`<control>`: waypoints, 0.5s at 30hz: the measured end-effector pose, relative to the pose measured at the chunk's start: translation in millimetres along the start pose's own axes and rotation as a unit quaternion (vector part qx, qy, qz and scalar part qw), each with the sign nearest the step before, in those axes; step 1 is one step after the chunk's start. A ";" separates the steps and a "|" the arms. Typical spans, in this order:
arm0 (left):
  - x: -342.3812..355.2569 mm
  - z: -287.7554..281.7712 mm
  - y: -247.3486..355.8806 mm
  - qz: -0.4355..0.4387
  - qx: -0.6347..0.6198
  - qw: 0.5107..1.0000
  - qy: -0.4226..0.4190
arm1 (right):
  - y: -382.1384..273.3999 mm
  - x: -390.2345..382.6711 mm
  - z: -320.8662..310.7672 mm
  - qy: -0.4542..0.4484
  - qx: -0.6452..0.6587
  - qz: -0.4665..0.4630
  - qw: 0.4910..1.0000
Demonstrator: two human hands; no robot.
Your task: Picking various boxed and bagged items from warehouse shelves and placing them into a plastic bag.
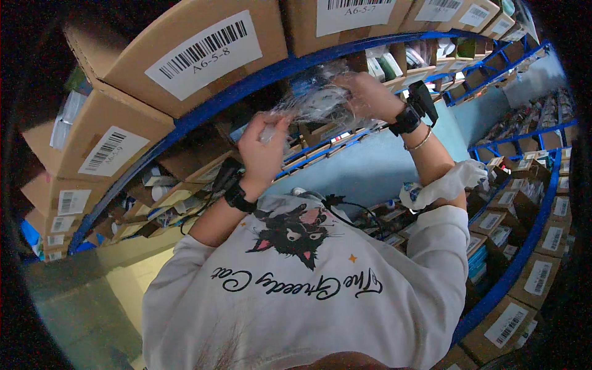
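A crinkled clear plastic bag (324,102) is stretched between my two hands, in front of the shelf. At its left end, my left hand (264,148) is closed, pinching the film between thumb and fingers. My right hand (369,97) grips the upper right of the bag, its fingers partly hidden behind the film. Something pale seems to lie inside the bag, but glare and folds hide its kind. Both wrists carry black straps with black devices on them.
Just beyond my hands runs a blue-edged shelf (185,126) with labelled cardboard boxes (209,52) above it. Open bins of packaged goods (385,65) fill the level below. Another rack of cardboard boxes (515,327) stands to the right. Bluish floor (357,166) shows between the racks.
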State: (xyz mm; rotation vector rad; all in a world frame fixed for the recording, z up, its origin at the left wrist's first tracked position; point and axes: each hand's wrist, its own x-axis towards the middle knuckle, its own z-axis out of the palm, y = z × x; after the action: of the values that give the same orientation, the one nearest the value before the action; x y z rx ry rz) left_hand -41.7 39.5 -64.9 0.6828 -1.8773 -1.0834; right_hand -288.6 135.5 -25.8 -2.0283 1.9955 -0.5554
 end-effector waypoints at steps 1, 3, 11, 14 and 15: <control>0.7 -0.2 -0.9 0.000 0.000 1.000 -0.001 | 5.9 1.0 2.8 -0.003 -0.012 0.001 1.000; 3.1 0.7 -2.4 -0.022 -0.058 0.997 -0.048 | 12.6 -2.0 6.2 -0.005 -0.024 0.003 1.000; 12.1 8.8 0.0 0.266 0.217 0.937 -0.058 | 10.2 -2.7 -3.9 -0.006 -0.004 -0.025 1.000; 22.4 14.1 -1.3 0.345 0.230 0.909 -0.034 | 19.8 -4.8 1.0 0.065 0.054 -0.114 0.990; 24.6 15.3 -1.5 0.360 0.223 0.906 -0.026 | 21.7 -4.5 0.8 0.066 0.053 -0.115 0.990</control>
State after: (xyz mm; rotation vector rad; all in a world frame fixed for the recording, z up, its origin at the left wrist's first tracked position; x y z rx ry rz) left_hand -67.2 26.1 -60.7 0.1477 -2.1792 -0.1983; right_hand -307.8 139.1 -36.2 -2.2211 1.7683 -0.8438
